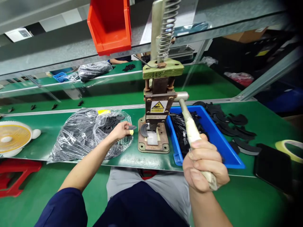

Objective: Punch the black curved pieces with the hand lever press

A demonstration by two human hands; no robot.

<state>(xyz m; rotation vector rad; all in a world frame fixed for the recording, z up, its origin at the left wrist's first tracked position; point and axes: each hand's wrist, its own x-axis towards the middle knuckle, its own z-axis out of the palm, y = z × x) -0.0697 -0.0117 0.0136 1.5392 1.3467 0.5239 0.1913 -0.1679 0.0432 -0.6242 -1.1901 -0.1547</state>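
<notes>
A manual lever press [157, 107] stands on the green bench, with a dark curved piece [143, 130] lying on its base under the ram. My right hand [204, 165] is wrapped round the taped press lever [191, 129], which slopes down toward me. My left hand [122, 130], with a yellow finger cot, pinches another small dark piece [132, 127] just left of the press base. Under that hand lies a clear plastic bag [82, 134] full of dark curved pieces.
A blue tray [219, 142] of dark parts sits right of the press, with loose dark pieces [233, 124] beyond it. A small fan [14, 137] is at far left, a tape roll [290, 148] and black block [272, 168] at right. A red bin [110, 25] sits on the shelf above.
</notes>
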